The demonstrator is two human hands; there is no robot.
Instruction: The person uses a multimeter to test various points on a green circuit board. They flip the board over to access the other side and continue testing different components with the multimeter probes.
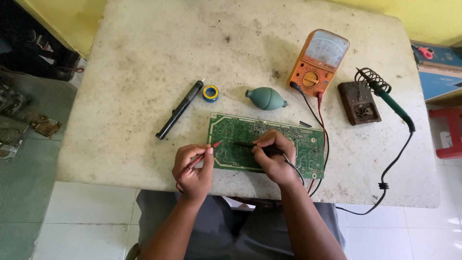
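centrally: green circuit board (240, 139), flat on the worn pale table (144, 48), near its front edge; its middle is partly covered by the right hand.
left hand (194, 166): fingers pinched shut on a red probe (202, 155), held slanted, tip touching the board's left edge; the rear of the probe is hidden in the palm.
right hand (273, 155): fingers closed around a black probe (240, 143), tip resting on the board; the grip itself is mostly hidden under the knuckles.
leads: red and black wires (320, 115) run from an orange analogue meter (318, 61) past the board's right end; the dial reading is too small to make out.
also on the table: green rubber blower bulb (266, 98), small blue-and-yellow reel (210, 93), black pen-shaped tool (180, 110), soldering iron (391, 102) resting in a coil stand on a brown base (358, 102), its cable dropping over the front edge.
cut off: red-handled scissors (424, 52) at the right margin; the person's lap beneath the table.
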